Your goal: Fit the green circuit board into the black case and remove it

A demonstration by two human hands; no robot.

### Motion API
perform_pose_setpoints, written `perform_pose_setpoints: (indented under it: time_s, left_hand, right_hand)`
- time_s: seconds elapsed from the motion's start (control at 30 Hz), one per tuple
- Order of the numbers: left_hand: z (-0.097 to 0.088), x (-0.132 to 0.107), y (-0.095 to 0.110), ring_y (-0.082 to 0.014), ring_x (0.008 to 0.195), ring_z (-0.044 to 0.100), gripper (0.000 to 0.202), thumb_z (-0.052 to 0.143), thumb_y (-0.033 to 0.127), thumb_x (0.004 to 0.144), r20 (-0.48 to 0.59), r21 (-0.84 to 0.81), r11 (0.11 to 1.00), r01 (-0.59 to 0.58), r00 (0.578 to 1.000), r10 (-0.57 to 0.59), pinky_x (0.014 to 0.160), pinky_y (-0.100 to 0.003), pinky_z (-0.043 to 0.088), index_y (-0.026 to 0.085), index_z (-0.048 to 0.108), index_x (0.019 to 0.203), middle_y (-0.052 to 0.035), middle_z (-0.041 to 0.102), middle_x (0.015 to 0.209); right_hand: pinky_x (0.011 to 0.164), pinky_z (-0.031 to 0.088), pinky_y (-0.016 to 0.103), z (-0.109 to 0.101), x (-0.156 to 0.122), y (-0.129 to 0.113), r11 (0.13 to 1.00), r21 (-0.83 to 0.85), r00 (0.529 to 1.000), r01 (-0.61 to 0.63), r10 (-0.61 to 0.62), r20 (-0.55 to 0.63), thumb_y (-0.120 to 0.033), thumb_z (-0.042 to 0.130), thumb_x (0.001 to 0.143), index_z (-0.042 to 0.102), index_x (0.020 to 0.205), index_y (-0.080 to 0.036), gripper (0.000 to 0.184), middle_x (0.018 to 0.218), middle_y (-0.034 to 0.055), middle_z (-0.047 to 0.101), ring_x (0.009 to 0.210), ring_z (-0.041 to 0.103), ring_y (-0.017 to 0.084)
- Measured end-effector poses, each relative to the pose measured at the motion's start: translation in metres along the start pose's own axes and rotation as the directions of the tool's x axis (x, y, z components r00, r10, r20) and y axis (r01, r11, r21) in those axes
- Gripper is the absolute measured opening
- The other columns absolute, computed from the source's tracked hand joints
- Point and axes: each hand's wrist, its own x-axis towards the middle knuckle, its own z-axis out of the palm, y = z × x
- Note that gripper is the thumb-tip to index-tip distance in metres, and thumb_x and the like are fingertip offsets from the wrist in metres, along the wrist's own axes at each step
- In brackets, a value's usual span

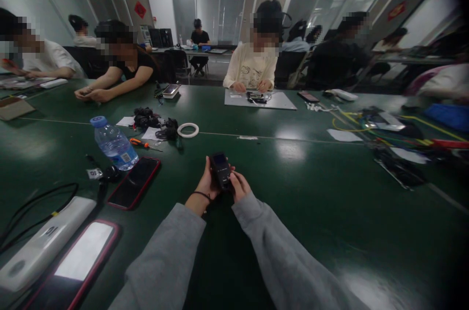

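Taking the black device as the centre of the clock, the room shows glass walls (207, 11) towards twelve, with several people sitting around. The wide green surface (300, 192) spreads below everything and reflects the ceiling light in pale patches. At one o'clock a person in a cream top (234, 68) works with small parts over a grey board (282, 100). At eight o'clock lies a long white case (47, 244), at nine o'clock a red-edged phone (135, 184), and between nine and ten a water bottle (113, 143). The left hand (208, 179), with a dark band on its wrist, is curled around the black device (221, 173) and grips it from the left. The right hand (242, 186) is half closed; its fingertips touch the lower right part of the device, but I cannot tell if they also grip. The device is tilted, its small screen towards twelve. A white ring (188, 136) lies at eleven o'clock, and an orange-handled screwdriver (139, 142) at ten.
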Motion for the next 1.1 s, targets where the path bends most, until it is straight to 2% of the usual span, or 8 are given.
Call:
perform_pose_setpoints:
  time_s: [0.07, 0.17, 0.23, 0.33, 0.53, 0.6, 0.77, 1.1]
  left_hand:
    - [-0.002, 0.0, 0.004, -0.021, 0.083, 0.063, 0.06, 0.04, 0.065, 0.077, -0.019, -0.022, 1.0, -0.013, 1.0, 0.012, 0.08, -0.035, 0.047, 0.015, 0.061, 0.103, -0.0077, 0.066, 0.081]
    - [-0.005, 0.001, 0.01, -0.0186, 0.083, 0.063, 0.057, 0.038, 0.063, 0.079, -0.05, -0.089, 0.994, -0.058, 0.997, 0.053, 0.078, -0.032, 0.048, 0.016, 0.061, 0.101, -0.0065, 0.066, 0.082]
    - [-0.008, 0.002, 0.012, -0.0178, 0.084, 0.063, 0.057, 0.038, 0.063, 0.08, -0.058, -0.125, 0.989, -0.078, 0.996, 0.071, 0.078, -0.031, 0.048, 0.016, 0.061, 0.102, -0.0056, 0.066, 0.082]
    - [-0.009, 0.003, 0.013, -0.0186, 0.08, 0.063, 0.062, 0.038, 0.067, 0.077, -0.056, -0.073, 0.997, -0.032, 0.998, 0.028, 0.076, -0.031, 0.048, 0.016, 0.062, 0.101, -0.0069, 0.066, 0.082]
    - [-0.001, 0.0, 0.011, -0.0202, 0.076, 0.063, 0.074, 0.033, 0.075, 0.072, -0.115, 0.105, 0.99, 0.096, 0.99, -0.084, 0.069, -0.03, 0.049, 0.012, 0.064, 0.096, -0.0109, 0.066, 0.08]
    - [0.0, -0.002, 0.011, -0.0202, 0.076, 0.063, 0.075, 0.033, 0.075, 0.071, -0.122, 0.133, 0.985, 0.111, 0.988, -0.095, 0.07, -0.03, 0.049, 0.011, 0.064, 0.094, -0.0116, 0.066, 0.08]
    - [-0.001, -0.002, 0.01, -0.0195, 0.077, 0.063, 0.074, 0.033, 0.074, 0.072, -0.041, 0.146, 0.98, 0.138, 0.99, -0.133, 0.071, -0.029, 0.049, 0.009, 0.063, 0.094, -0.0125, 0.066, 0.081]
    - [0.004, -0.004, 0.011, -0.0199, 0.075, 0.064, 0.074, 0.033, 0.074, 0.073, -0.122, 0.167, 0.972, 0.167, 0.981, -0.148, 0.07, -0.029, 0.05, 0.008, 0.063, 0.091, -0.013, 0.066, 0.078]
  right_hand:
    - [0.092, 0.043, 0.041, 0.0, -0.005, -0.002, 0.941, -0.26, 0.972, 0.217, -0.233, -0.031, -0.042, 0.053, 0.082, 0.057, 0.104, -0.017, 0.034, 0.106, 0.0105, 0.055, 0.101, 0.053, 0.021]
    - [0.093, 0.042, 0.045, -0.001, -0.009, -0.011, 0.653, -0.597, 0.85, 0.466, -0.518, 0.096, -0.034, 0.045, 0.086, 0.054, 0.109, -0.013, 0.032, 0.108, 0.0136, 0.049, 0.105, 0.048, 0.023]
    - [0.093, 0.041, 0.047, 0.0, -0.012, -0.019, 0.51, -0.68, 0.791, 0.527, -0.588, 0.172, -0.03, 0.044, 0.085, 0.05, 0.115, -0.013, 0.035, 0.115, 0.0148, 0.045, 0.11, 0.045, 0.024]
    - [0.094, 0.04, 0.049, 0.005, -0.018, -0.029, 0.364, -0.738, 0.741, 0.568, -0.617, 0.266, -0.029, 0.045, 0.084, 0.045, 0.121, -0.014, 0.04, 0.125, 0.015, 0.038, 0.116, 0.04, 0.027]
    - [0.093, 0.041, 0.047, 0.012, -0.029, -0.037, 0.234, -0.738, 0.648, 0.632, -0.682, 0.338, -0.024, 0.049, 0.081, 0.035, 0.127, -0.017, 0.049, 0.125, 0.0143, 0.038, 0.117, 0.04, 0.027]
    - [0.093, 0.04, 0.047, 0.012, -0.029, -0.036, 0.192, -0.765, 0.653, 0.615, -0.667, 0.358, -0.026, 0.051, 0.08, 0.035, 0.126, -0.017, 0.049, 0.126, 0.0149, 0.037, 0.118, 0.039, 0.028]
    - [0.093, 0.037, 0.048, 0.011, -0.027, -0.03, 0.134, -0.843, 0.723, 0.521, -0.595, 0.352, -0.034, 0.05, 0.081, 0.042, 0.122, -0.016, 0.045, 0.127, 0.0154, 0.034, 0.12, 0.035, 0.03]
    - [0.093, 0.036, 0.046, 0.011, -0.025, -0.024, 0.103, -0.866, 0.735, 0.488, -0.584, 0.345, -0.037, 0.051, 0.081, 0.04, 0.123, -0.015, 0.048, 0.127, 0.0155, 0.034, 0.118, 0.036, 0.03]
